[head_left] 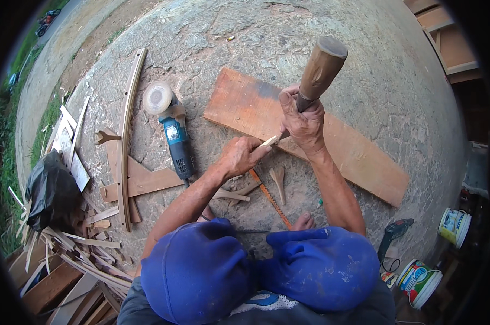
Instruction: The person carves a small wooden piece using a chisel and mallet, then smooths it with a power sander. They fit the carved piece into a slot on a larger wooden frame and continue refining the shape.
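Small pale wooden workpiece (268,143), short carved sliver, pinched at its near end in left hand (238,156), fingers closed around it, far tip resting on long reddish-brown wooden plank (359,157) lying flat on cracked concrete floor (364,65). Likely light, stiff, a bit brittle at the thin tip; best held low and away from the striking end, as now. Smooth cut faces, probably dusty, so firm pinch needed.

Right hand (304,122) clamped in full fist on dark handle of brown round-headed wooden mallet (322,67), head raised above and pointing away from body. Appears solid and top-heavy; grip sits close under the head, giving control rather than swing. Thin metal tool possibly also in that fist near the workpiece, too small to tell.

Pose: both forearms extended forward from lower edge, left elbow bent inward, wrist low near the floor; right forearm steeper, wrist cocked up. Blue-covered knees (256,271) bent in foreground, bare toes (303,221) visible between them.

Around: blue angle grinder with pale sanding disc (169,122) left of the hands, well apart from plank. Long curved wooden strip (127,135) further left, offcut pile (82,238) and black plastic bag (50,189) beyond. Orange-handled saw blade (269,197) and spoon-shaped wooden blank (278,181) just below left hand. White plastic buckets (424,279) at right edge.
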Tool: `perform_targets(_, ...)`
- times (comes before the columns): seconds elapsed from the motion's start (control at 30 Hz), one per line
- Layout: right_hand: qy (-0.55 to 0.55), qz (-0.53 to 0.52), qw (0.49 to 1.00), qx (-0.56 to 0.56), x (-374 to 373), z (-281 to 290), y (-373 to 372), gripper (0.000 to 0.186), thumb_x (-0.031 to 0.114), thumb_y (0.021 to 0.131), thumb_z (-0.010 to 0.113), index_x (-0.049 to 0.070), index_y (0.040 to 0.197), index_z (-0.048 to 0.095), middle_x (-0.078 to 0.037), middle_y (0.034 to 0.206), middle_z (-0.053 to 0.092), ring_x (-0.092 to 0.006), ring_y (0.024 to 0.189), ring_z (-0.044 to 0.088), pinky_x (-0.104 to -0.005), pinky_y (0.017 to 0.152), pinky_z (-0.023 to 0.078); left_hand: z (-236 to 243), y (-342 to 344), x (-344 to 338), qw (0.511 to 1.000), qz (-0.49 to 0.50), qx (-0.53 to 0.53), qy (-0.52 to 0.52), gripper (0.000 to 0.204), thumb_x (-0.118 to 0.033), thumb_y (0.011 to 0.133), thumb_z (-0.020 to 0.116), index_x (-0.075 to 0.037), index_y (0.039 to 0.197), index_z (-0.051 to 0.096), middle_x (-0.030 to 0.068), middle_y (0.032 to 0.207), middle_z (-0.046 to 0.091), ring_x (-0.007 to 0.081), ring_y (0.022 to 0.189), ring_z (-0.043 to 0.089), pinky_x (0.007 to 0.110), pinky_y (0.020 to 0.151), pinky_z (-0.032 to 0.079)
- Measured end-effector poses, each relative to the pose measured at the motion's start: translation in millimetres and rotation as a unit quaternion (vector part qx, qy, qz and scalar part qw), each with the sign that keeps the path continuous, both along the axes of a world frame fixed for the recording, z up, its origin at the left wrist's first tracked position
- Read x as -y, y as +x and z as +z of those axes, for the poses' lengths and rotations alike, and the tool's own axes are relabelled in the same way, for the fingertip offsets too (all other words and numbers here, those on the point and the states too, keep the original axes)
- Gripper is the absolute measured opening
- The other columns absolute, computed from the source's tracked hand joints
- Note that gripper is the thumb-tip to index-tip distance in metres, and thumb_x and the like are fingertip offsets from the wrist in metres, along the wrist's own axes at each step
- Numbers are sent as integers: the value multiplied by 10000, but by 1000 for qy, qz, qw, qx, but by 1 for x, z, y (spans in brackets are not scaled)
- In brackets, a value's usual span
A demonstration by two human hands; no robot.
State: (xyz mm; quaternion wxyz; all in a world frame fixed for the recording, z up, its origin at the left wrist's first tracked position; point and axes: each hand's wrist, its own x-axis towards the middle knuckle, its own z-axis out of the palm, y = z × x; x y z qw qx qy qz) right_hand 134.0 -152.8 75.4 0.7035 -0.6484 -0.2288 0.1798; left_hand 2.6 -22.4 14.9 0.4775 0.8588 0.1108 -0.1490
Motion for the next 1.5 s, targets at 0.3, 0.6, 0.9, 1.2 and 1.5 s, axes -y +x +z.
perform_targets(0.3, -32, 3, 999, 5, -6, -1, -4, 268, 307, 993, 714, 54, 982, 625, 61, 602, 514, -30, 475, 496, -223, 440, 416, 2, 0, 0, 1000, -6, 6, 18, 394, -387, 984, 641, -8, 989, 750, 166, 649, 602, 281, 586, 600, 439, 605, 472)
perform_targets(0.6, -36, 34, 999, -15, -7, -4, -4, 212, 253, 999, 711, 54, 1006, 638, 49, 671, 566, -24, 542, 518, -228, 482, 433, 5, 0, 0, 1000, -12, 4, 15, 388, -378, 986, 637, -6, 997, 743, 169, 645, 593, 276, 579, 590, 430, 599, 470)
perform_targets(0.9, -26, 43, 991, 122, -14, -20, -4, 185, 222, 998, 710, 52, 989, 636, 36, 712, 584, -38, 592, 526, -239, 523, 425, 5, 1, -1, 999, -31, 20, 38, 423, -391, 998, 626, 17, 923, 708, 190, 634, 565, 287, 561, 565, 438, 587, 461)
perform_targets(1.2, -27, 15, 1000, -7, 9, 1, 2, 178, 224, 1001, 707, 57, 975, 651, 32, 727, 596, -34, 570, 541, -232, 483, 454, -6, 3, -4, 999, -40, 18, 28, 509, -428, 1081, 456, 15, 935, 663, 220, 717, 633, 400, 733, 652, 509, 719, 495)
perform_targets(1.5, -22, 11, 999, 20, -1, 1, 0, 262, 290, 1002, 703, 43, 988, 616, 53, 576, 507, -39, 470, 511, -224, 438, 414, 17, 8, 3, 997, -44, -34, 59, 475, -406, 1087, 441, -6, 993, 678, 261, 851, 678, 467, 855, 661, 552, 787, 498)
